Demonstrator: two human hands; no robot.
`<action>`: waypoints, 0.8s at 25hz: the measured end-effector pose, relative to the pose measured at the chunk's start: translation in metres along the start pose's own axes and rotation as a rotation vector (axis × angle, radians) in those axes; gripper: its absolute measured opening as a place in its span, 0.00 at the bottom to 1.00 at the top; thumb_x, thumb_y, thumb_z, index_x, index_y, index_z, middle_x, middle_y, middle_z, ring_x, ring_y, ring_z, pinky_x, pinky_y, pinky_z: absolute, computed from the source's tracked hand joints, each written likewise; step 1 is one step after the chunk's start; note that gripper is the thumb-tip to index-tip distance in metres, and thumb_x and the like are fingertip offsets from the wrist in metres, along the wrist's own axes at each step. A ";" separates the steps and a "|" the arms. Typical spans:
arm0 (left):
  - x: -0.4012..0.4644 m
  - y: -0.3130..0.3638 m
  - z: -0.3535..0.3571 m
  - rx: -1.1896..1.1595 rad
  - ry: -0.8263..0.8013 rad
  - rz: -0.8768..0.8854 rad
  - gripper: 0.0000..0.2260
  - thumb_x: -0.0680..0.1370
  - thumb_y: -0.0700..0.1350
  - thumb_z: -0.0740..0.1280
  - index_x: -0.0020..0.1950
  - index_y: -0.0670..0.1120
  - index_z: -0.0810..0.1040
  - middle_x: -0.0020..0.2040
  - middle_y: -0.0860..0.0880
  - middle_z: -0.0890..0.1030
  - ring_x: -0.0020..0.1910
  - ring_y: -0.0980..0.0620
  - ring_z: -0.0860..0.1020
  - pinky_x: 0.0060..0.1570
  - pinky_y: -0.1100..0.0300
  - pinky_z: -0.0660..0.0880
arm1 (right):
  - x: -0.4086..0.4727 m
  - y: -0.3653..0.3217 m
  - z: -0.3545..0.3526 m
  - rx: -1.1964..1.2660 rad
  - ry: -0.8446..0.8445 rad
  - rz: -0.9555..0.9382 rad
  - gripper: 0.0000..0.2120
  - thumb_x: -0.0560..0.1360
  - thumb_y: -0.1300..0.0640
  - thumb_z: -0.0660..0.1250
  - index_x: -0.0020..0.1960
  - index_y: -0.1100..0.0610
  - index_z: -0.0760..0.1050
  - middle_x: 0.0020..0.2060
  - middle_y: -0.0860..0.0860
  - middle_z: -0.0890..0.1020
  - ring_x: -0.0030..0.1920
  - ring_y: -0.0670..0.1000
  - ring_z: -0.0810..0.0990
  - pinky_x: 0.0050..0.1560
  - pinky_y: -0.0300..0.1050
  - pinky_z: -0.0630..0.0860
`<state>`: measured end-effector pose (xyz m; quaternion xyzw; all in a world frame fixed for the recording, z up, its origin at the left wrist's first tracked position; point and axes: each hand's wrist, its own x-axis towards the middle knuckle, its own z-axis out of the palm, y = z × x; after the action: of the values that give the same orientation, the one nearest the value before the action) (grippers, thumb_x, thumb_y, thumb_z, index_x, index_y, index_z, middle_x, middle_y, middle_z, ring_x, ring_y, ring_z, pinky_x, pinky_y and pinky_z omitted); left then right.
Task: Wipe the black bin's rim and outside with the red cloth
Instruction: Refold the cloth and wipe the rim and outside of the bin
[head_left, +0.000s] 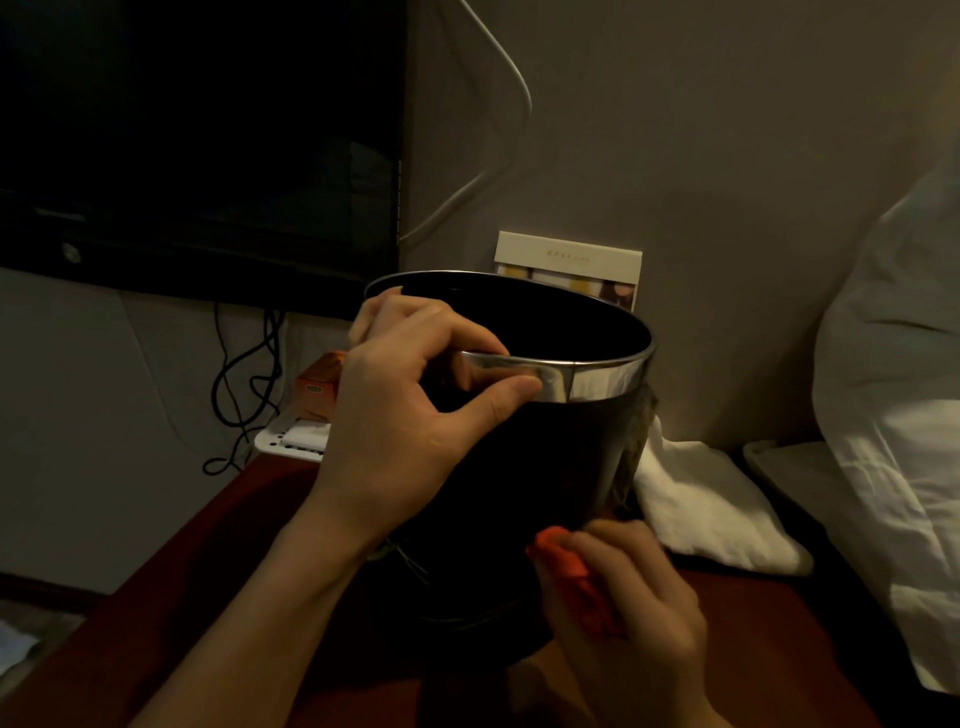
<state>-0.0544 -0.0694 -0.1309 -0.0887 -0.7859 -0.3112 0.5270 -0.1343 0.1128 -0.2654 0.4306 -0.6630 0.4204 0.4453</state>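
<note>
Nearest the camera, the right hand (623, 597) is clutching the red cloth (576, 582), fingers curled round it, and is pressing the bunched cloth against the lower outside wall of the black bin (545, 467). Just beyond, the left hand (410, 395) is gripping the bin's shiny metal rim (597, 382): the thumb is lying on the outside of the band while the fingers are hooking over the edge into the dark inside. The bin is sitting on a dark red tabletop (218, 561), tilting slightly toward the person, its open mouth facing up and forward. Beside it on the right, a folded white towel (711, 509) is lying on the table, touching or nearly touching the bin's side. Left of the bin, a small orange box (317, 389) is resting above a white tray (296, 441). Behind the bin, a pale card (569, 260) is leaning against the wall. Black cables (249, 379) are hanging below a dark screen (197, 130) at upper left, and white bedding (898, 389) is filling the right edge.
</note>
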 end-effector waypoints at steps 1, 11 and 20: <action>0.000 0.000 0.000 -0.001 0.002 -0.003 0.09 0.70 0.57 0.70 0.45 0.54 0.76 0.48 0.59 0.74 0.51 0.67 0.69 0.57 0.51 0.68 | 0.005 0.001 -0.004 0.003 0.021 0.041 0.10 0.74 0.55 0.75 0.49 0.62 0.86 0.46 0.53 0.83 0.45 0.46 0.81 0.49 0.35 0.77; 0.001 -0.001 0.001 0.019 0.004 -0.004 0.09 0.70 0.57 0.70 0.45 0.54 0.76 0.46 0.59 0.75 0.52 0.66 0.69 0.55 0.56 0.67 | 0.005 -0.001 -0.002 0.006 0.010 0.047 0.10 0.74 0.55 0.77 0.48 0.62 0.86 0.45 0.53 0.83 0.43 0.46 0.81 0.47 0.35 0.77; 0.000 0.002 0.002 0.028 0.023 0.013 0.08 0.71 0.54 0.71 0.45 0.52 0.77 0.42 0.60 0.76 0.51 0.65 0.70 0.57 0.49 0.69 | -0.008 -0.008 0.011 -0.021 -0.015 -0.078 0.05 0.72 0.61 0.79 0.45 0.61 0.87 0.43 0.54 0.84 0.38 0.52 0.81 0.40 0.46 0.79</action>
<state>-0.0547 -0.0670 -0.1309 -0.0827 -0.7835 -0.2979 0.5390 -0.1274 0.1014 -0.2742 0.4546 -0.6532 0.3925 0.4611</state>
